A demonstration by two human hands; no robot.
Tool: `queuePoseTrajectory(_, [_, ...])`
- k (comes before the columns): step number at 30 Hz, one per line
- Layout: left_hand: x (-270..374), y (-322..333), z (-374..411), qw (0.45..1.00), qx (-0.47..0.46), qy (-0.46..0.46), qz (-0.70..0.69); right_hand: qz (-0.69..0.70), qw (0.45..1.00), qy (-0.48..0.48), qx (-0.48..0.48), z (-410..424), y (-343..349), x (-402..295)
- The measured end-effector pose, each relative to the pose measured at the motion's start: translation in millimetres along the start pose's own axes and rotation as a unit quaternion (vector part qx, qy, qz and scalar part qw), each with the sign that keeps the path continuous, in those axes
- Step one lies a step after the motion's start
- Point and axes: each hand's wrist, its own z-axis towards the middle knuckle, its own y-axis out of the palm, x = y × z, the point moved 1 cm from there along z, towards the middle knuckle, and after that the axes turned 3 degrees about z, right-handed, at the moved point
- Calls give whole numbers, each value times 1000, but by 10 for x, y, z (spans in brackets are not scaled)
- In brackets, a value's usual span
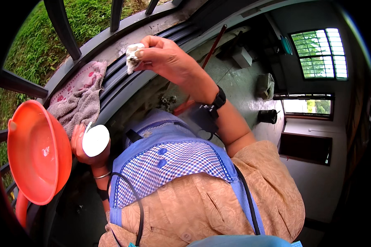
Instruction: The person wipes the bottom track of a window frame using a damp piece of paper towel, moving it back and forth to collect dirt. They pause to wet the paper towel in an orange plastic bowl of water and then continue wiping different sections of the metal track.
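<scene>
My right hand [165, 57] pinches a crumpled wad of white tissue [133, 57] with dark smudges on it. The wad is over the dark sliding-window track [119, 74]; whether it touches the track I cannot tell. Lower on the left, my left hand [78, 148] grips a white roll [95, 140], apparently of paper, with a loose end sticking up. Just beyond that hand a grey-brown cloth [82, 106] lies bunched on the sill, beside a pink patterned cloth [77, 78].
An orange plastic dipper [34, 151] stands close left of my left hand. Dark metal bars [63, 29] line the window's outer side, with grass behind them. In the room are a red pole [215, 46], a white box [242, 57] and a black bucket [266, 116].
</scene>
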Motion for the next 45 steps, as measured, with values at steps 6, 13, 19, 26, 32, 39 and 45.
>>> queuePoseTrajectory(6, [7,30,4,1000,7,-9,-11,120,990,-8,-72,-244,-205,-64])
queuePoseTrajectory(13, [34,79,-53,999,22,-40,29,82,996,-16,-20,-457,-527,-124])
queuePoseTrajectory(19, [48,84,-91,996,10,-79,44,-405,895,-104,153,-363,-1273,-569])
queuePoseTrajectory(26, [96,126,-103,993,35,-103,38,-883,380,-239,140,75,-1705,-926])
queuePoseTrajectory(32, [143,139,-114,991,55,-124,16,-942,300,-144,49,383,-1714,-837])
queuePoseTrajectory(39, [153,127,-101,990,45,-130,28,-884,408,-211,89,644,-1852,-810])
queuePoseTrajectory(45, [105,130,-120,990,37,-130,28,-820,514,-182,173,566,-1887,-745])
